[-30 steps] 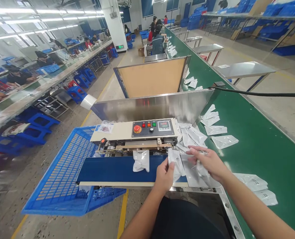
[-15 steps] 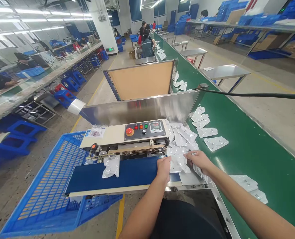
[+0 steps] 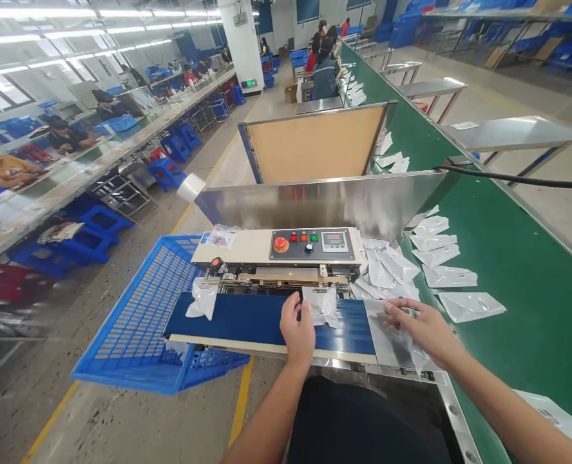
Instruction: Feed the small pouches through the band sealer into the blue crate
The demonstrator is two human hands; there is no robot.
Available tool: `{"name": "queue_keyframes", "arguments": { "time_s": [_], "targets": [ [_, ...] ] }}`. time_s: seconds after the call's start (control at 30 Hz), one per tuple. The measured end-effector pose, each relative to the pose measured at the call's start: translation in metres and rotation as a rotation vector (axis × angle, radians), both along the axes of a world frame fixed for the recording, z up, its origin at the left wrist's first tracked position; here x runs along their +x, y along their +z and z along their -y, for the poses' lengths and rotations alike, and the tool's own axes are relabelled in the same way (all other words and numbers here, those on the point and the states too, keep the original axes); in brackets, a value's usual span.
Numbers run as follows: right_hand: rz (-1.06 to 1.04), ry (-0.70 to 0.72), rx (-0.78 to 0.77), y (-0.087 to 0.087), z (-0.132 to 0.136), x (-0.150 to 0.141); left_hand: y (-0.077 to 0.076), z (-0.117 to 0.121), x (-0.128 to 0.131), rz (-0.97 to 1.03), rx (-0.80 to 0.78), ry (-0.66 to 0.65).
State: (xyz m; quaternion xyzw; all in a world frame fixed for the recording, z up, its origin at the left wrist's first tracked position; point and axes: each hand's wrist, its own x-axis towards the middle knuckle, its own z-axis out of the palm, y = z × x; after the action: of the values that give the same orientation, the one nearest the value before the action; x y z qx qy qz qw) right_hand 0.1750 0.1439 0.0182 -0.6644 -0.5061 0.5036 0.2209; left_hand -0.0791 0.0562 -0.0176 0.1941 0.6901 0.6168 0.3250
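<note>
On the blue belt (image 3: 261,322) of a sealing machine (image 3: 232,248), a white plastic pouch (image 3: 321,306) lies with its top edge at the sealing slot. My left hand (image 3: 298,335) is just left of this pouch, open, with its loosely curled fingers apart and nothing in them. Farther left, a second bulging pouch (image 3: 203,299) sits near the belt's end. Over the bare metal plate (image 3: 387,332) at the belt's right end, my right hand (image 3: 428,332) is closed on a clear-sided pouch (image 3: 417,354), which hangs partly hidden under the fingers.
A heap of white pouches (image 3: 385,267) lies right of the machine. More flat pouches (image 3: 472,306) rest on the green conveyor (image 3: 522,283). A blue basket (image 3: 131,322) is below the belt's left end. A metal panel (image 3: 315,200) stands behind; a black cable (image 3: 518,179) crosses the conveyor.
The pouch between my hands has moved left into the sealing slot, and my left hand has let go of it. My right hand has drawn away rightward. The first pouch has moved farther left.
</note>
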Motion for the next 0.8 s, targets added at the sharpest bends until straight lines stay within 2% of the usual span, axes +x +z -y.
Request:
{"name": "queue_keyframes", "arguments": {
  "time_s": [0.03,0.13,0.17,0.2,0.27,0.33,0.43,0.53,0.7,0.8],
  "targets": [
    [-0.031,-0.049,0.009,0.003,0.006,-0.005,0.004,0.008,0.008,-0.055,0.018,-0.088],
    [-0.179,-0.118,0.033,0.011,0.022,-0.033,0.017,0.021,0.044,-0.083,0.065,-0.525],
    [-0.254,-0.114,0.031,0.014,0.025,-0.043,0.021,0.021,0.054,-0.103,0.085,-0.628],
    [-0.342,-0.109,0.028,0.016,0.027,-0.05,0.024,0.019,0.062,-0.144,0.106,-0.676],
    [-0.512,-0.123,0.032,0.018,0.028,-0.054,0.027,0.011,0.067,-0.242,0.136,-0.647],
    [-0.575,-0.166,0.076,0.014,0.028,-0.046,0.026,0.001,0.064,-0.278,0.143,-0.563],
    [-0.434,-0.109,0.134,0.002,0.033,-0.025,0.019,-0.008,0.058,-0.21,0.136,-0.526],
    [-0.294,0.007,0.151,-0.005,0.041,-0.014,0.013,-0.012,0.063,-0.156,0.117,-0.567],
    [-0.068,0.032,0.327,-0.009,0.044,-0.008,0.008,-0.023,0.078,-0.177,0.11,-0.631],
    [-0.014,-0.008,0.301,-0.02,0.028,0.001,-0.004,-0.039,0.08,-0.062,0.016,-0.57]
  ]
}}
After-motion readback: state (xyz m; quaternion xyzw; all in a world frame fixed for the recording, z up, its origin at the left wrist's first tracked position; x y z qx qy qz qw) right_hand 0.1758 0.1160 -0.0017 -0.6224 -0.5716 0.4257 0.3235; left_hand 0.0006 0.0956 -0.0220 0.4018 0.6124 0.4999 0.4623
